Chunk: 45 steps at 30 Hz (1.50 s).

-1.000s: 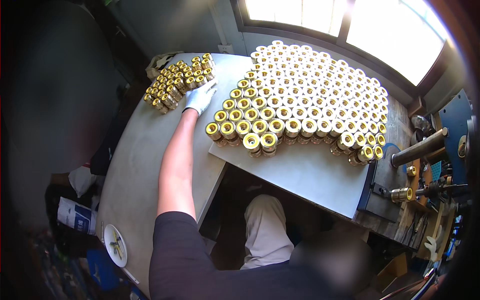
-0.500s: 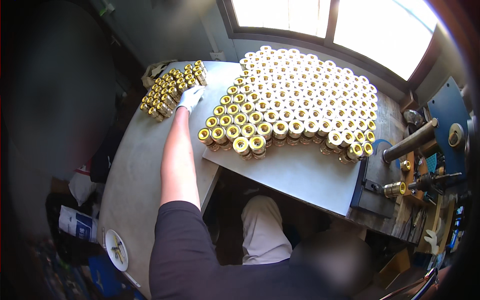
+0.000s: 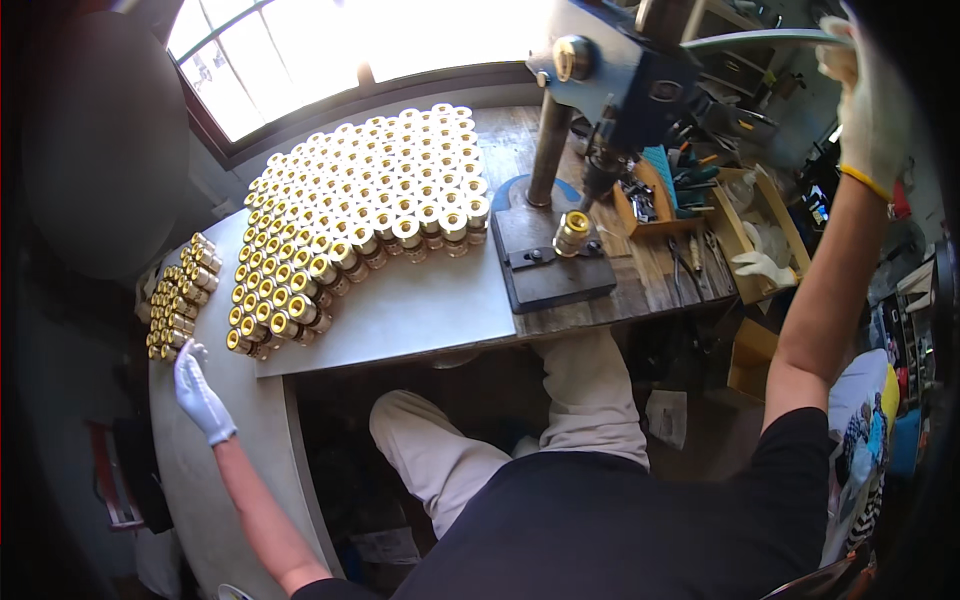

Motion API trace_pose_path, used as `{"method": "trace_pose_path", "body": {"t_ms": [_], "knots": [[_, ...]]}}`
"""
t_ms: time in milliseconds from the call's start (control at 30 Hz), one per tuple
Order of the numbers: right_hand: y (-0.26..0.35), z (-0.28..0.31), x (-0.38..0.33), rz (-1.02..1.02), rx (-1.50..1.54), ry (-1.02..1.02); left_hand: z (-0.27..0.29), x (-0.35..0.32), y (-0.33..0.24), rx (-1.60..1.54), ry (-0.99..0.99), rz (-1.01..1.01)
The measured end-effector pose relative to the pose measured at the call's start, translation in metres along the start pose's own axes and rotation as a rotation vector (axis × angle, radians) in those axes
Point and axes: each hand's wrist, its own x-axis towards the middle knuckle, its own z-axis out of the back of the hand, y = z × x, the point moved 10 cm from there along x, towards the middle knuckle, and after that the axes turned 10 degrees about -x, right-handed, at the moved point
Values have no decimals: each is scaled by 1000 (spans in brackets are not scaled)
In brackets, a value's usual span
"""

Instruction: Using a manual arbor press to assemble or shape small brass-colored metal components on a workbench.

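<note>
My left hand (image 3: pixel 203 393), in a white glove, is beside the smaller group of brass-and-silver threaded fittings (image 3: pixel 182 295) at the left of the table. Its fingers look stretched out, with no fitting visible in them. High on the right, my gloved right hand (image 3: pixel 868 100) is closed around the end of the long lever (image 3: pixel 765 38) of a blue bench press (image 3: pixel 610 70). One fitting (image 3: pixel 572 232) stands on the press base (image 3: pixel 555 285), beneath the press's spindle (image 3: pixel 602 175). A large block of similar fittings (image 3: pixel 365 190) stands in rows on the grey tabletop.
On the wooden bench right of the press lie pliers (image 3: pixel 683 268), a box of small parts (image 3: pixel 645 205) and a cardboard box (image 3: pixel 762 235) with a white glove. My legs (image 3: pixel 440 450) are under the table edge. A bright window (image 3: pixel 300 60) is behind the fittings.
The view has swung to the right, bringing the whole press into it. My right hand now shows on the lever. My left hand, earlier reaching over the smaller group, is now at its near end.
</note>
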Motion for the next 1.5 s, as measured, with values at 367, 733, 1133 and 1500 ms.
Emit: {"method": "trace_pose_path", "body": {"t_ms": [367,733,1133,1500], "knots": [[-59,-110,-303,-512,367,883,-131,-112,-93,128,92,-275],[-24,-135,-329,-276,85,813,-166,-110,-65,569,17,-524],[-19,-105,-333,-589,203,700,-116,-128,-27,334,-84,-200],[138,-192,-414,-173,353,994,-150,-190,-1,-373,3,327]]}}
